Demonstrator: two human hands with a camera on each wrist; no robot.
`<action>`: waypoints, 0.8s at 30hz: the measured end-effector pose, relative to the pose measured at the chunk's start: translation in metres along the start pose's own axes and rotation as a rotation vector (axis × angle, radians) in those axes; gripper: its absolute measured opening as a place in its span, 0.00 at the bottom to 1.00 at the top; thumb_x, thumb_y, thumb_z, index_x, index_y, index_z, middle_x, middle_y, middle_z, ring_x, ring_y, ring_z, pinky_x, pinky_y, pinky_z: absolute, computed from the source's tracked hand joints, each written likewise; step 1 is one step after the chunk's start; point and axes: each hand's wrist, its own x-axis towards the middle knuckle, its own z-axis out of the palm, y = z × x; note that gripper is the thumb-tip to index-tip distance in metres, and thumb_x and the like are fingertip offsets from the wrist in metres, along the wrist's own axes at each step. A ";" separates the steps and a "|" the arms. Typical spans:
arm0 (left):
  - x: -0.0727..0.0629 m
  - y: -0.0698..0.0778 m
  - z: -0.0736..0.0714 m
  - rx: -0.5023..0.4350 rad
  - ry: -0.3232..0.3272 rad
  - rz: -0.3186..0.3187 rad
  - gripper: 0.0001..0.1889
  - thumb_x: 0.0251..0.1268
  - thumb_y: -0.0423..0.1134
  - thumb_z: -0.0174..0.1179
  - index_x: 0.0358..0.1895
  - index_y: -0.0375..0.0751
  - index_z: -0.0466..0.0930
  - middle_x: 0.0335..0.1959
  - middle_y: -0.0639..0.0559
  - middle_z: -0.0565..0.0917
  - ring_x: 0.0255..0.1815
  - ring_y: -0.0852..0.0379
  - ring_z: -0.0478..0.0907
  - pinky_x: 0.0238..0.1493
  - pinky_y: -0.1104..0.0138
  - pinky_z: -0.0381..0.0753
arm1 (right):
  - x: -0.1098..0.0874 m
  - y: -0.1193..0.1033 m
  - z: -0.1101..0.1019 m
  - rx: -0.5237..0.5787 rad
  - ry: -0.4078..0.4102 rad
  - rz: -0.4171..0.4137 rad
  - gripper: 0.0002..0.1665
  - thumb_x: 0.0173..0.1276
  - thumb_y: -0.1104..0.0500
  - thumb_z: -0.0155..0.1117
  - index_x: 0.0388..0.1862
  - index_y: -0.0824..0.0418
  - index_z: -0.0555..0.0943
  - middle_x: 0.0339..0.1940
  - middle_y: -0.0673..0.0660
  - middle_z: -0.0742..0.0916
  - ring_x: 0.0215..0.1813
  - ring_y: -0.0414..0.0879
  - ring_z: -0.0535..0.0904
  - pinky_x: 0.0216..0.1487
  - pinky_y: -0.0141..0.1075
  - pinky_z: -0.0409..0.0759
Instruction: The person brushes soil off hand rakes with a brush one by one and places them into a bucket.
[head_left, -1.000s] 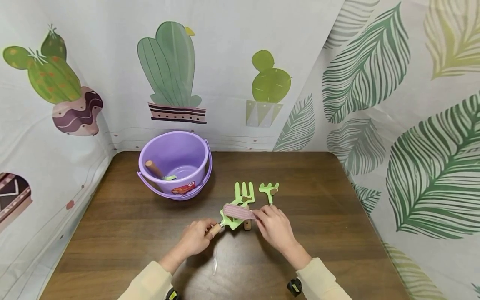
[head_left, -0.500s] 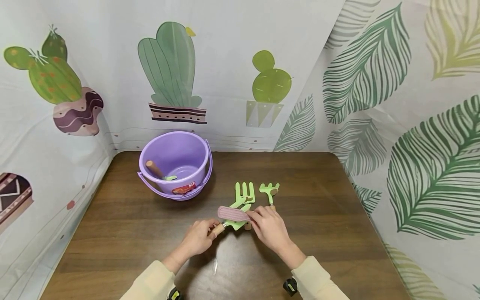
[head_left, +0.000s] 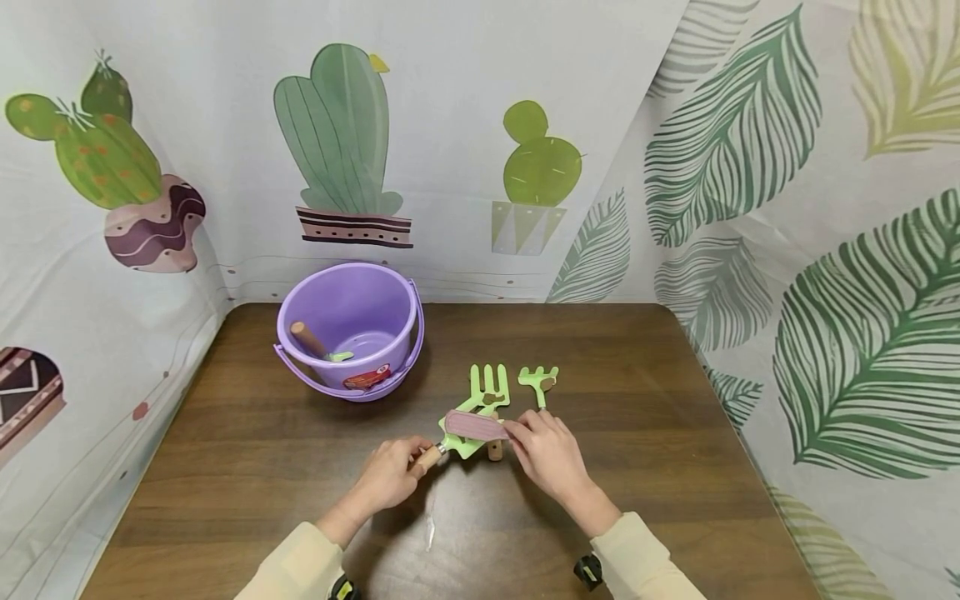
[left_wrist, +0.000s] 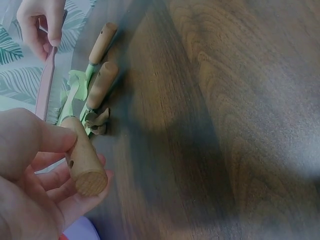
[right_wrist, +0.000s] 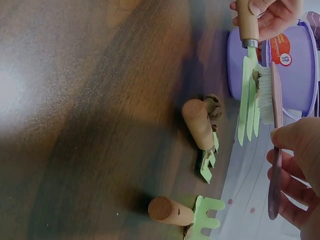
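My left hand [head_left: 390, 477] grips the wooden handle [left_wrist: 85, 160] of a small green garden fork [right_wrist: 250, 100], raised over the table. My right hand [head_left: 551, 457] holds a pink brush [head_left: 474, 425] by its handle. In the right wrist view, its white bristles [right_wrist: 265, 97] lie against the fork's prongs, where a brown patch shows. Under and beyond them on the table is another green fork [head_left: 489, 383] with brown marks. Right of that lies a small green rake [head_left: 538, 380] with a brown patch, its handle partly hidden by my right hand.
A purple bucket [head_left: 348, 287] stands at the back left, its handle lowered to the front. Inside it leans a wooden-handled green tool [head_left: 307, 337]. Brown lumps [right_wrist: 213, 106] show beside a tool handle. A patterned cloth hangs behind the wooden table [head_left: 637, 375].
The brush slid left along the held fork, then came back right to about where it was. Both hands shifted slightly with it. The other tools and the bucket stayed put.
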 end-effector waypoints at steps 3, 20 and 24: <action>-0.001 0.001 -0.001 0.000 0.009 0.003 0.14 0.45 0.29 0.64 0.39 0.46 0.81 0.26 0.54 0.82 0.27 0.58 0.77 0.26 0.63 0.72 | -0.001 0.000 -0.001 0.003 -0.003 0.005 0.13 0.51 0.61 0.68 0.38 0.54 0.83 0.31 0.48 0.81 0.33 0.45 0.75 0.34 0.37 0.73; -0.002 -0.005 -0.004 -0.003 0.014 -0.045 0.14 0.47 0.30 0.63 0.39 0.47 0.81 0.27 0.57 0.82 0.28 0.58 0.77 0.26 0.63 0.72 | -0.010 0.012 -0.004 -0.021 0.002 0.025 0.13 0.51 0.61 0.68 0.39 0.55 0.83 0.31 0.49 0.81 0.33 0.46 0.75 0.33 0.37 0.73; -0.002 -0.006 -0.004 -0.002 0.016 -0.063 0.14 0.46 0.30 0.63 0.39 0.47 0.81 0.28 0.57 0.81 0.29 0.58 0.77 0.27 0.62 0.72 | -0.011 0.015 -0.005 -0.025 0.013 0.031 0.13 0.51 0.62 0.68 0.38 0.55 0.83 0.30 0.49 0.80 0.32 0.46 0.74 0.32 0.38 0.72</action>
